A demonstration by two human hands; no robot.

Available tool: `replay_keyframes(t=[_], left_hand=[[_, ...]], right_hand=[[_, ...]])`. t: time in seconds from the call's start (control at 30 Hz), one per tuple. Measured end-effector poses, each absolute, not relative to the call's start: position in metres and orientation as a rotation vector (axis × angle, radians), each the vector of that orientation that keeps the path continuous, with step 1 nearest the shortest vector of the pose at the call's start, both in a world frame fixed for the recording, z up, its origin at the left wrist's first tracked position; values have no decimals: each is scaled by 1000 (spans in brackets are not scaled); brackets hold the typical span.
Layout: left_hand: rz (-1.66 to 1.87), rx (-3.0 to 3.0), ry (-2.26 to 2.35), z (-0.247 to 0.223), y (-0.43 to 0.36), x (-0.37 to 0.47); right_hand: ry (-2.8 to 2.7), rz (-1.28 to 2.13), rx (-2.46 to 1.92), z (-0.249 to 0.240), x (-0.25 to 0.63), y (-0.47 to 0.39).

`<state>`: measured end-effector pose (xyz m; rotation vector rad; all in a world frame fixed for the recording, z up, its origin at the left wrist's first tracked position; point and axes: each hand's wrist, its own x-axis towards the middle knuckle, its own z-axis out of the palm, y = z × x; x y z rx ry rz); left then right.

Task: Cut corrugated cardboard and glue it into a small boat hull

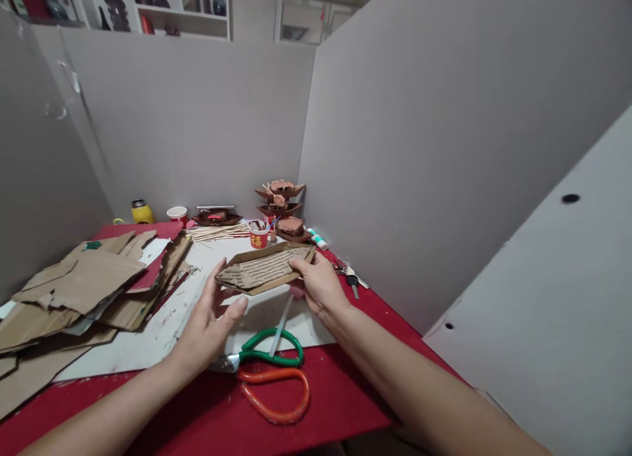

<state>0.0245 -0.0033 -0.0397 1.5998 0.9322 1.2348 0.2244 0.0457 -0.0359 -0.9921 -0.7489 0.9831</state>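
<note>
At the near part of the surface lie the scissors, with green and orange handles, and a pale stick crosses the green one. Above the surface is the cardboard boat, its ribbed inside facing up. The right hand pinches its right end, thumb on top. The left hand has thumb and fingers spread at the left tip; I cannot tell if the fingertips touch it. With the main hold at one end, the boat could tip, I think, and its thin side could bend if the right thumb presses too strongly. Lowered carelessly, it could catch on the stick. Farther away stands a paper cup, which a forward push could knock over.
</note>
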Motion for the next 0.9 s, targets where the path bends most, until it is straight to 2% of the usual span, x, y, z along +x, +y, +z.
replay_keyframes(t=[0.43, 0.9], left_hand=[[1382, 1048, 920, -45, 18, 22], [1425, 1069, 962, -25, 31, 21]], right_hand=[[-918, 673, -1054, -53, 204, 23], [-1004, 734, -933, -47, 191, 12]])
